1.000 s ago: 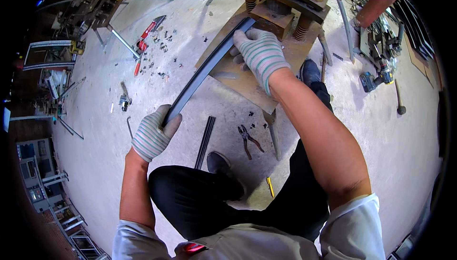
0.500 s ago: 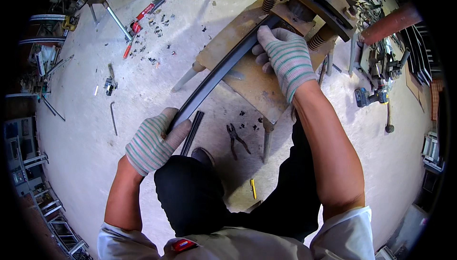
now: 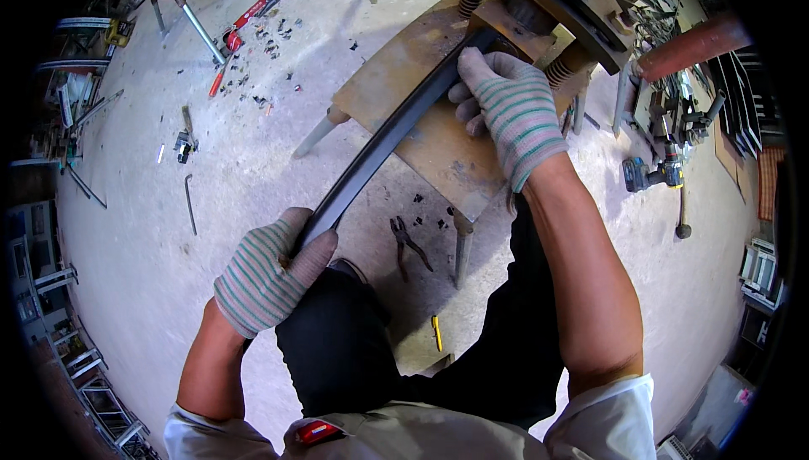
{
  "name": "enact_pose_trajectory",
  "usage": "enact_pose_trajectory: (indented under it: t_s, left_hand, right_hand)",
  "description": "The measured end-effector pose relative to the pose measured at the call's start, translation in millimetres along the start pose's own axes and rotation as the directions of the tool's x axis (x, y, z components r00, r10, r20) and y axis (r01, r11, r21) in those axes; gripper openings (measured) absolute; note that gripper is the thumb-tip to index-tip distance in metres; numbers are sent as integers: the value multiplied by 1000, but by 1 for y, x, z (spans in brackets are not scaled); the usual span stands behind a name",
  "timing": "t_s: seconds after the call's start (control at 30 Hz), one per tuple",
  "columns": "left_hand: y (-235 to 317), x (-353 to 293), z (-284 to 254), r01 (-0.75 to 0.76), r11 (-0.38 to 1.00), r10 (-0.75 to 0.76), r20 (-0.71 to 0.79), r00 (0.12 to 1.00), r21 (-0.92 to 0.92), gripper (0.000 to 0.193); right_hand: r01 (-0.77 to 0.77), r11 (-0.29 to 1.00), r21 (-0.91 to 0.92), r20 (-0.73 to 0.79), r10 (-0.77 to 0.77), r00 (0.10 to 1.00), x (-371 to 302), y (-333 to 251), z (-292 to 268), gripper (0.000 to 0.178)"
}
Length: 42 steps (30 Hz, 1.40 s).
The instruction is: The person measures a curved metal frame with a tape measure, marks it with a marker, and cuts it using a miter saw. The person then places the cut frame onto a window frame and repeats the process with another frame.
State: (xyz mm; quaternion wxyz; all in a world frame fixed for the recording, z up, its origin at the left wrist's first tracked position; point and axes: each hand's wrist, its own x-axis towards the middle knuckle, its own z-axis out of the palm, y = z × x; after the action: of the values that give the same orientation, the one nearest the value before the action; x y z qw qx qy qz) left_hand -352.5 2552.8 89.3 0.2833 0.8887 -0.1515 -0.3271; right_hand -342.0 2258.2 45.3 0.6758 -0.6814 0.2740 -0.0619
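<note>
A long black metal profile (image 3: 383,141) slants across the view from near my left knee up into the press (image 3: 531,13). My left hand (image 3: 274,273), in a grey glove with green stripes, is closed around its near end, thumb on the right side. Nearer the press, my gloved right hand (image 3: 516,110) pinches the profile between thumb and fingers; some fingers curl underneath. The profile lies over the press's brown metal table (image 3: 451,148). Its far tip goes in under the press head beside a coil spring (image 3: 470,3) and cannot be seen.
On the floor lie pliers (image 3: 408,248), a yellow pen-like tool (image 3: 436,334), a bent rod (image 3: 190,205) and a red-handled tool (image 3: 233,40) among black scraps. A cordless drill (image 3: 653,173) is at the right. A red cylinder (image 3: 695,49) juts in there. Table legs (image 3: 463,249) stand before my knees.
The view has shifted slightly. Both hands keep their grip, and the profile's near end has swung a little. A pair of dark strips below my left hand no longer shows.
</note>
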Motion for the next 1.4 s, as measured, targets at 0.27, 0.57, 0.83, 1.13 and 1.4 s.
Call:
enact_pose_trajectory:
  t_s: [0.27,0.57,0.83,1.13,1.4]
  left_hand:
    - [4,-6,4,-17,999,17,12,1000,-40,40]
    - [19,-14,3,9,999,-7,46,999,-33,40]
    - [31,-21,5,47,998,-42,101,994,-43,41]
    - [37,-26,10,37,999,-36,96,995,-15,37]
    - [42,-30,14,49,999,-48,85,995,-10,43]
  right_hand:
    - [-3,1000,19,5,3,1000,-3,-1,-4,33]
    - [6,999,40,23,-7,1000,-2,0,-8,33]
    - [-17,999,42,17,16,1000,-3,-1,-11,31]
    - [-21,999,39,26,20,999,-3,-1,-14,32]
    - [-30,998,51,37,28,999,-3,-1,-16,32]
